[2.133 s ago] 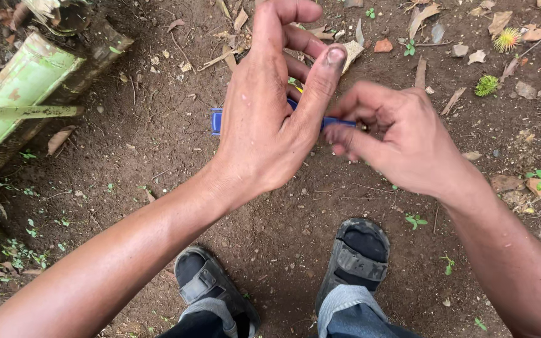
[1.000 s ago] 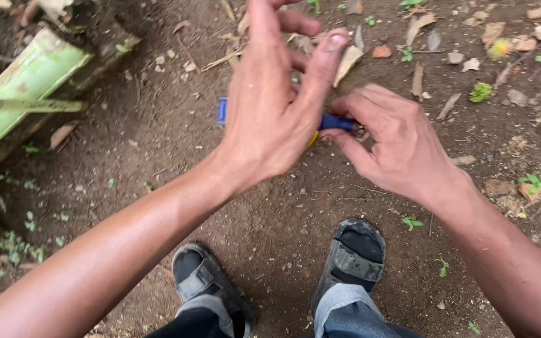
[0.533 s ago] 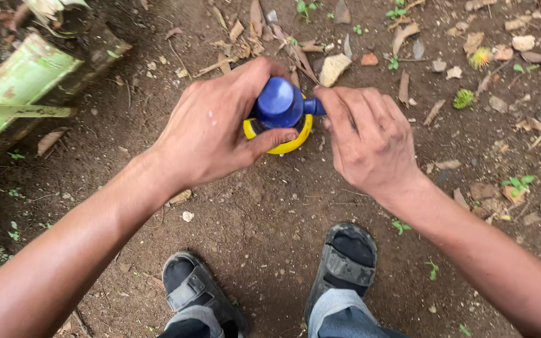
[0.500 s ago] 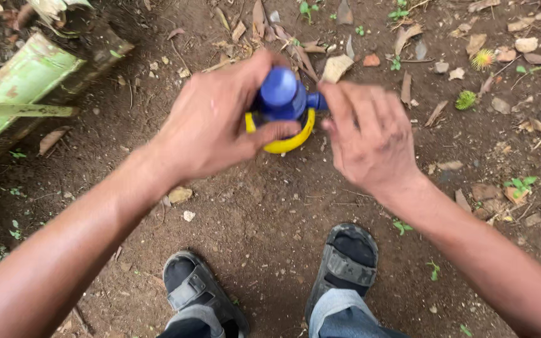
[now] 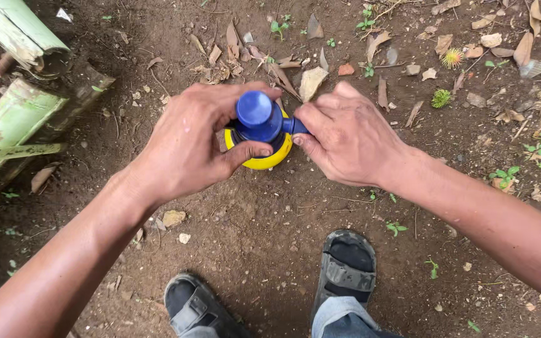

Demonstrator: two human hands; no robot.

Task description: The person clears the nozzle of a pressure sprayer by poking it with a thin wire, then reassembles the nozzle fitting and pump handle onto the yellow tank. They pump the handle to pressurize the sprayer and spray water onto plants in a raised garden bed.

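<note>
Yellow sprayer bottle [image 5: 264, 161], left hand [image 5: 189, 144], right hand [image 5: 345, 141]

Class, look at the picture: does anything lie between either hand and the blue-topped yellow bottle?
Nothing visible does. The left hand wraps the blue-topped yellow plastic bottle, and the right hand touches its blue side spout.

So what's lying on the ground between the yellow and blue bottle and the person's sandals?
Mostly bare brown soil in the head view, between the bottle and the sandals; only a few tiny green sprouts and pebbles.
</note>
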